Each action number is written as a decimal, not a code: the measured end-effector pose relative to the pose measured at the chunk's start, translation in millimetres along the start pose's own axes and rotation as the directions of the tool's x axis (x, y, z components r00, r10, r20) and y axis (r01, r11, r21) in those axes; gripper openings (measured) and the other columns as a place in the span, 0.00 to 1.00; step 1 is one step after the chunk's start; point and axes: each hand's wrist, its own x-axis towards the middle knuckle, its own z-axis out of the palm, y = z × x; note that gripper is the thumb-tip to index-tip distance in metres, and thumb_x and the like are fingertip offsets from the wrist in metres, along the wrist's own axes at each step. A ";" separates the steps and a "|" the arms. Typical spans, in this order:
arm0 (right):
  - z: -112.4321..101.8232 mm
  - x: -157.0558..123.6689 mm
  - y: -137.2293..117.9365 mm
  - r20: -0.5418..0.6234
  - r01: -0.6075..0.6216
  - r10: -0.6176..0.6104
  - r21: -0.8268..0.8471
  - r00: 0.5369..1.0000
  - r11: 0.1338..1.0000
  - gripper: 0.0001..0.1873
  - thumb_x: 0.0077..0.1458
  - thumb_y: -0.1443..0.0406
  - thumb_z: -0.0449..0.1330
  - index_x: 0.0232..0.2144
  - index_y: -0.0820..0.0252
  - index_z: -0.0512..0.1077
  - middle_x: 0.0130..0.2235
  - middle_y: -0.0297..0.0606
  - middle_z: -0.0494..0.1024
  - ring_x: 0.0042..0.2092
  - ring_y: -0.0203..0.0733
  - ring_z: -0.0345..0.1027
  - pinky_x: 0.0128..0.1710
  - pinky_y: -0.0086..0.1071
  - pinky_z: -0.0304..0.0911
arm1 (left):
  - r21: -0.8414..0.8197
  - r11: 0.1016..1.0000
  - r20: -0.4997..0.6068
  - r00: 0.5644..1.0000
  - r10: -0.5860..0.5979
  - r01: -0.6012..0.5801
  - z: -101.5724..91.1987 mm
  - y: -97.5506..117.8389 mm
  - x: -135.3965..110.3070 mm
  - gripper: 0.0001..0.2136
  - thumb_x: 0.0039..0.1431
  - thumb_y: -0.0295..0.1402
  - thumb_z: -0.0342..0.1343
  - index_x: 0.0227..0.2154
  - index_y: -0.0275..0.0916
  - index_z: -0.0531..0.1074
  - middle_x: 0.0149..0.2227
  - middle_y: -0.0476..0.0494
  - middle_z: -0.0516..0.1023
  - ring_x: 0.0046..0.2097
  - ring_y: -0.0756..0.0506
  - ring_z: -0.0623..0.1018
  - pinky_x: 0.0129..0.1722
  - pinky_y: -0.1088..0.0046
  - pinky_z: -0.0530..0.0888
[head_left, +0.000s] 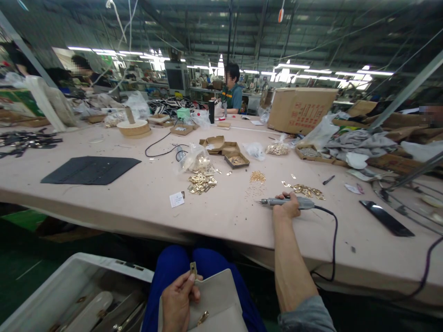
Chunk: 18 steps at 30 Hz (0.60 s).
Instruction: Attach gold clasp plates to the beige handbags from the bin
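Observation:
My right hand (286, 206) is closed around a grey electric screwdriver (305, 203) at the table's near side, its tip pointing left. A black cord runs from the tool's back end. Over my lap, my left hand (180, 295) pinches a small gold metal clasp plate (193, 269) at the edge of a beige bag piece (221, 295). Another gold clasp part (203, 317) sits lower on this piece. Beyond the screwdriver tip lie tiny gold screws (258, 177), and gold clasp parts (308, 191) are scattered behind the tool.
A pile of gold plates (201, 182) spills from a plastic bag. Small cardboard boxes (236, 159) stand behind it. A black sheet (90, 170) lies left, a dark glossy phone-like slab (386, 218) right. A white crate (79, 272) holds bag pieces beside my legs. A co-worker (234, 92) sits across.

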 end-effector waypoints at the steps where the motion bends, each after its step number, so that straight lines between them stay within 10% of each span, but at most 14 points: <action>1: 0.1 0.3 0.7 -0.020 0.006 -0.006 0.009 1.000 1.000 0.22 0.51 0.58 0.64 0.34 0.50 0.51 0.29 0.27 0.71 0.22 0.33 0.62 0.18 0.32 0.64 | 0.001 1.000 -0.001 1.000 0.001 -0.001 0.1 0.1 0.1 0.27 0.41 0.56 0.73 0.30 0.32 0.84 0.15 0.45 0.73 0.20 0.49 0.67 0.23 0.76 0.64; 18: 3.2 5.0 8.5 -0.113 0.031 -0.027 0.041 0.993 0.999 0.19 0.49 0.62 0.63 0.34 0.51 0.54 0.32 0.31 0.74 0.23 0.34 0.65 0.18 0.31 0.65 | -0.020 1.000 0.020 1.000 -0.003 0.004 -0.8 -1.3 0.9 0.27 0.41 0.56 0.73 0.29 0.32 0.84 0.15 0.44 0.73 0.19 0.49 0.67 0.21 0.75 0.65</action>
